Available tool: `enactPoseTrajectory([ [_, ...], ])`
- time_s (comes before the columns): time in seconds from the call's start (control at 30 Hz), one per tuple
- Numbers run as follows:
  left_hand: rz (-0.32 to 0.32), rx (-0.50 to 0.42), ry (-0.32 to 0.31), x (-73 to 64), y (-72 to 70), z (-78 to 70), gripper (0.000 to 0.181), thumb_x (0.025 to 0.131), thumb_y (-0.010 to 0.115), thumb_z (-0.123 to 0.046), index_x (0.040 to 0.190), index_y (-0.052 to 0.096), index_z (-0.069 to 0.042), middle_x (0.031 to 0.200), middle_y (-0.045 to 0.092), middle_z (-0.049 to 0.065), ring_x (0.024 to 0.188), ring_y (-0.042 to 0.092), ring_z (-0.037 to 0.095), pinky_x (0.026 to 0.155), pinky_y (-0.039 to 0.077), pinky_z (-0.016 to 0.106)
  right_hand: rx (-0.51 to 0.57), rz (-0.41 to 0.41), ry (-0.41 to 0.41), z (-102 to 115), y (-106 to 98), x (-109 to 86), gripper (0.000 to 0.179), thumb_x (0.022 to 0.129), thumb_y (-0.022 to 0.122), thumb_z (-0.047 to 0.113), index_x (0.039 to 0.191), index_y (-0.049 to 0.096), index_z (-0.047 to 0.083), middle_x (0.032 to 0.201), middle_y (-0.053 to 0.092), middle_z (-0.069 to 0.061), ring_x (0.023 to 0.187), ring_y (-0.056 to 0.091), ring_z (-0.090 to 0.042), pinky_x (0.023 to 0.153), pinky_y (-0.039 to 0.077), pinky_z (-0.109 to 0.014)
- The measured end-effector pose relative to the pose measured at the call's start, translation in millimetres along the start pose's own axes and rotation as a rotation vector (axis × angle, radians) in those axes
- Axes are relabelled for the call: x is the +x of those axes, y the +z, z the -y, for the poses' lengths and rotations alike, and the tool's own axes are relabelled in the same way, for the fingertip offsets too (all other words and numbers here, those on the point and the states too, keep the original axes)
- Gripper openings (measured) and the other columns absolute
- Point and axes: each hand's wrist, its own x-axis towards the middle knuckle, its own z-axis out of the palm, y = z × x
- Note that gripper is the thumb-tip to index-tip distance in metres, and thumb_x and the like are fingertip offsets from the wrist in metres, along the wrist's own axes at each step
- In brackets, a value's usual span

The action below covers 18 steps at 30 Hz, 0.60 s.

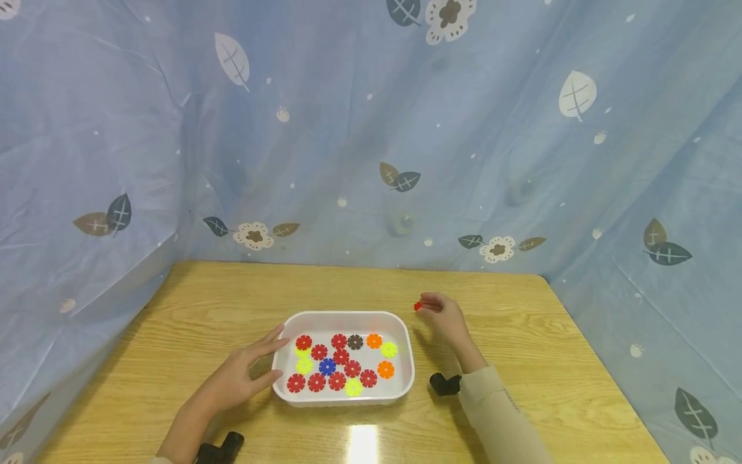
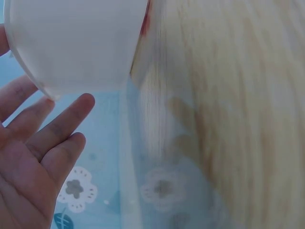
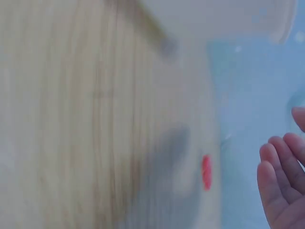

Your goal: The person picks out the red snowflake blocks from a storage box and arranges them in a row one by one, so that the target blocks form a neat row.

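A white plastic tray (image 1: 344,401) holds several small notched discs: red, yellow, orange, one blue disc (image 1: 327,367) and one dark brown disc (image 1: 355,342). My left hand (image 1: 246,370) rests its fingertips against the tray's left end, with fingers spread; the left wrist view shows them at the rim. Beyond the tray's right end, my right hand (image 1: 443,317) is raised with fingers extended. A red disc (image 1: 418,306) appears tilted just left of its fingertips. In the right wrist view, that red disc (image 3: 206,171) shows edge-on, apart from the fingers.
Everything stands on a wood-grain table (image 1: 232,290). Blue patterned cloth (image 1: 348,129) hangs behind it and along both sides. Black wrist-worn devices (image 1: 445,384) show by both forearms. Light reflects off the table's near part.
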Motion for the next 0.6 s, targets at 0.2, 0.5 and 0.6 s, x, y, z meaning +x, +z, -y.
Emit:
enactPoseTrajectory([
  [0.2,0.000,0.010,-0.001,0.5,-1.3,-0.9,0.051,0.088,0.067,-0.027,0.135,0.054,-0.011,0.152,0.035,0.012,0.133,0.040,0.037,0.101,0.039,0.058,0.075,0.100,-0.138,22.8,8.0,-28.9,0.039,0.088,0.064,0.002,0.124,0.055,-0.008,0.122,0.059,-0.025,0.113,0.057,-0.037,0.094,0.052,-0.035],
  [0.5,0.001,0.004,0.002,1.2,-0.7,1.3,0.052,0.088,0.067,-0.028,0.136,0.053,-0.012,0.152,0.034,0.011,0.133,0.040,0.037,0.102,0.039,0.058,0.162,0.352,-0.258,43.7,32.3,-52.2,0.037,0.088,0.064,0.003,0.123,0.055,-0.005,0.124,0.056,-0.029,0.115,0.055,-0.039,0.101,0.047,-0.040],
  [0.6,0.000,-0.009,0.001,0.7,0.5,1.5,0.051,0.088,0.066,-0.028,0.135,0.054,-0.012,0.152,0.034,0.012,0.133,0.040,0.037,0.101,0.039,0.059,0.156,0.446,-0.273,45.2,41.9,-53.6,0.036,0.088,0.063,0.002,0.123,0.055,-0.007,0.124,0.055,-0.029,0.116,0.055,-0.041,0.101,0.046,-0.044],
])
